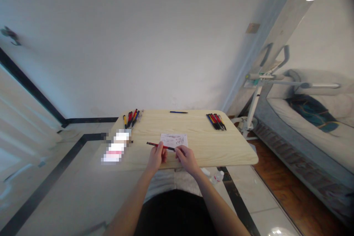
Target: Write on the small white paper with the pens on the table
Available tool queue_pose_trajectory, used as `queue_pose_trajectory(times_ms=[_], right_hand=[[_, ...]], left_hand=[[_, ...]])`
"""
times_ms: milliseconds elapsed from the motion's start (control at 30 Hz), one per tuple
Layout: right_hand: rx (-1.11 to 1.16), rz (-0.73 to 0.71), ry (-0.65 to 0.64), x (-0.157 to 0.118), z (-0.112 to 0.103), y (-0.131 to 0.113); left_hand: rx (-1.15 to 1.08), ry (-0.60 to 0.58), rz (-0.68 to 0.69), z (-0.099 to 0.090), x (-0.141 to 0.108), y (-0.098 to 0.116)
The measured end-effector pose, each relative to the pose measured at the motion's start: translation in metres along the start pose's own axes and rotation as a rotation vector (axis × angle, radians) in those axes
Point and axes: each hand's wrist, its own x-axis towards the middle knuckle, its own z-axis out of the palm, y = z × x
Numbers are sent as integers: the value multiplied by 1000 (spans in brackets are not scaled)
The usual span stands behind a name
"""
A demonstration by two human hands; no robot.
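Note:
A red pen [167,147] with black ends lies almost level across both hands, above the table's near side. My left hand [157,158] is closed round its middle, thumb on top. At the pen's right end, my right hand [187,158] pinches the black tip part between thumb and fingers. Just beyond the hands a white paper [174,139] with dark marks lies flat, its lower edge partly covered by the pen and fingers. A single dark blue pen [178,112] rests by the table's far edge.
Several mixed pens [132,118] lie at the table's far left; another row of pens [216,121] is at the far right. A pixelated bright patch [116,147] hides something on the left. Below the table's front edge stands a plastic bottle [218,177]. White exercise equipment [256,99] stands right.

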Motion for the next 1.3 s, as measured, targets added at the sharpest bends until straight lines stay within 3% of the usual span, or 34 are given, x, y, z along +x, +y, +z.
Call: queue_pose_trajectory(times_ms=[700,1033,1300], right_hand=[[134,48,3,3,1,8],[61,-23,-29,1,2,3],[21,11,-45,-2,3,-1]], left_hand=[[23,14,27,2,-1,2],[15,4,25,3,-2,4],[6,16,33,4,-2,4]])
